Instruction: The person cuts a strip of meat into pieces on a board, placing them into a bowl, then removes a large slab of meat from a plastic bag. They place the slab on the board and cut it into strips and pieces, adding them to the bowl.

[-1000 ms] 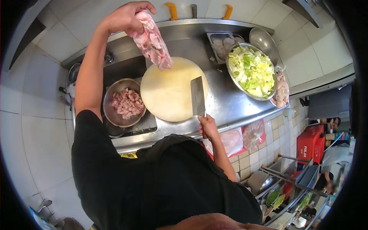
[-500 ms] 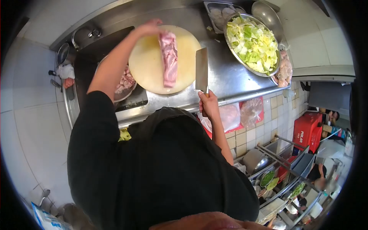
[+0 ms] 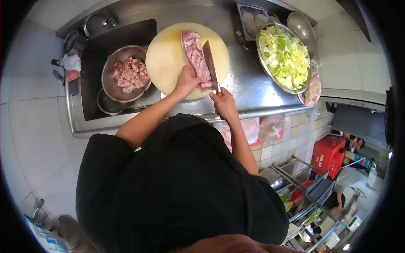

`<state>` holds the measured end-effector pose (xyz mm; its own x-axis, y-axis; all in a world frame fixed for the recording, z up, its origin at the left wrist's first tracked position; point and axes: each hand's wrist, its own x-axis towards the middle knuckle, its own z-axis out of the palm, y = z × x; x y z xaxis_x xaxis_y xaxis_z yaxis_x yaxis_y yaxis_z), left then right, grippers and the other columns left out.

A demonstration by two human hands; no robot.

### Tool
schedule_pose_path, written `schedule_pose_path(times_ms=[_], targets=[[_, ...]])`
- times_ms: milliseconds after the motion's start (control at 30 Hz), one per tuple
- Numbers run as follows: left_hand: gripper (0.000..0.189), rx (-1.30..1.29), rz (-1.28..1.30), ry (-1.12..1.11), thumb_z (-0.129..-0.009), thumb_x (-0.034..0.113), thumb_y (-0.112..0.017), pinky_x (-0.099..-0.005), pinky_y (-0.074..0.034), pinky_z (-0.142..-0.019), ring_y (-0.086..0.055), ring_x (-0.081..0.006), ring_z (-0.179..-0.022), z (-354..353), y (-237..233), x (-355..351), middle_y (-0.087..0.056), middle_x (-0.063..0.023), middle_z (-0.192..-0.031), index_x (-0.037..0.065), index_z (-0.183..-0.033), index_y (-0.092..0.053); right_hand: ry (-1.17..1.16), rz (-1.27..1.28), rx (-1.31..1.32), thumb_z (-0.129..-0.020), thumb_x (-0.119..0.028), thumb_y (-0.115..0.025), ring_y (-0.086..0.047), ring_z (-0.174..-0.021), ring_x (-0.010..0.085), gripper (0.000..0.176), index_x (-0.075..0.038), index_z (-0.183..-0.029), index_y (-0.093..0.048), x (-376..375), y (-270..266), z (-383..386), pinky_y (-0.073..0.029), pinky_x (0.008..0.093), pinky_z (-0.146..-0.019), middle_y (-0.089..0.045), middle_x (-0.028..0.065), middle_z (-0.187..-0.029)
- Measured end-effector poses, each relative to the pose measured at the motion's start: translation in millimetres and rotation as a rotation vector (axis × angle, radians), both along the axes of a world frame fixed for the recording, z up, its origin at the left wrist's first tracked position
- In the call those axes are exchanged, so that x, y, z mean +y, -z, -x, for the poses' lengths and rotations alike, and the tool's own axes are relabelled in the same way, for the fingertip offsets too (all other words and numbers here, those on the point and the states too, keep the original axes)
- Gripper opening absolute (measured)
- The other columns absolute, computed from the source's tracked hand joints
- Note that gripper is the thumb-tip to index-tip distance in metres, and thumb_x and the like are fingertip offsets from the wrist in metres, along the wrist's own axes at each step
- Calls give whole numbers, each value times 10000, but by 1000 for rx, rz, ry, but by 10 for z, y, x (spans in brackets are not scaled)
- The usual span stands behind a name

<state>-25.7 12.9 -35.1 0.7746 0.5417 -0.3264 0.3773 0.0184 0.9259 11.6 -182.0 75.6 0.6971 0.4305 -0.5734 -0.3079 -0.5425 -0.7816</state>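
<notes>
A long slab of raw meat lies on the round, pale cutting board. My left hand is closed on the slab's left side, close to its near end. In my right hand is the handle of a cleaver, held by closed fingers. The blade stands on edge along the slab's right side, its tip pointing away from me. Whether the edge touches the meat is hard to tell. A small piece at the slab's near end seems partly set off from the rest.
Left of the board, a metal bowl of cut meat pieces sits in the sink. At right stands a large bowl of chopped cabbage. Bagged meat lies near the counter's right end; a red box is farther off.
My left hand has come from the board's far edge to the slab's near end. The slab has turned slightly. The cleaver has moved left, over the board and against the meat.
</notes>
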Motion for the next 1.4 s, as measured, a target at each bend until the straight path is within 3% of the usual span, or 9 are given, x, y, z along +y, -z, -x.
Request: schedule_pose_path(times_ms=[233,300,400,500,733,833,1033,1233,1400], targets=[[403,-114,-489,8,-836,209,-787,-416,-533,-970,-673,-346,-1101,-82,-335,776,-695,-192,-1173,11,-1173,-685,-67,49,-9,-983,-251,-693,-530,-521,143,296,8,-1108,-619,-33,34,9,-448,330,-488,-558,52,-665],[413,-297,-811,11,-850,224,-766,-425,-509,-1014,-645,-377,-1132,-370,-321,1042,-688,-182,-1192,25,-1201,-684,-78,35,15,-985,-234,-694,-515,-495,128,268,-13,-1103,-599,-5,20,-40,-431,312,-456,-559,48,-680],[525,-393,-952,87,-819,288,-788,-433,-481,-1052,-618,-373,-1185,-813,-558,1266,-670,-183,-1243,28,-1257,-659,-115,61,33,-994,-244,-673,-555,-525,152,346,0,-1233,-619,16,34,-123,-470,330,-496,-587,64,-696],[683,-60,-676,500,-778,347,-817,-444,-461,-1076,-591,-362,-1234,-942,-586,1440,-650,-181,-1299,44,-1353,-608,-116,71,50,-995,-240,-669,-557,-519,153,422,-12,-1343,-602,65,-51,-175,-476,332,-496,-596,68,-706],[926,-247,-784,199,-741,386,-863,-478,-389,-1157,-492,-421,-1350,-591,74,1280,-536,-212,-1463,35,-1500,-464,-70,-19,98,-1000,-211,-660,-559,-519,150,419,-5,-1358,-585,-29,143,-89,-467,334,-480,-600,67,-711],[862,-364,-848,-3,-763,381,-863,-485,-395,-1150,-492,-415,-1348,-669,105,1221,-536,-219,-1458,45,-1470,-502,-87,-51,88,-1013,-215,-651,-561,-509,158,377,9,-1312,-592,-20,84,-121,-467,333,-480,-600,73,-705],[592,-434,-862,221,-831,373,-828,-460,-438,-1115,-534,-399,-1308,-592,-172,1314,-561,-207,-1425,44,-1296,-665,-150,49,16,-1081,-361,-536,-562,-482,174,450,18,-1311,-614,85,-106,-301,-469,346,-486,-577,89,-639],[514,-219,-824,411,-855,372,-794,-434,-466,-1078,-577,-369,-1257,-688,-293,1450,-606,-176,-1366,21,-1217,-693,-85,-32,-95,-1116,-440,-398,-583,-488,200,546,23,-1289,-627,445,-308,-364,-484,372,-502,-588,118,-638],[464,-409,-827,315,-842,299,-810,-438,-464,-1078,-566,-368,-1259,-644,-283,1401,-608,-170,-1349,14,-1187,-688,-152,10,-86,-1111,-428,-381,-668,-618,324,544,30,-1278,-623,814,-410,-462,-541,444,-630,-660,220,-756]])
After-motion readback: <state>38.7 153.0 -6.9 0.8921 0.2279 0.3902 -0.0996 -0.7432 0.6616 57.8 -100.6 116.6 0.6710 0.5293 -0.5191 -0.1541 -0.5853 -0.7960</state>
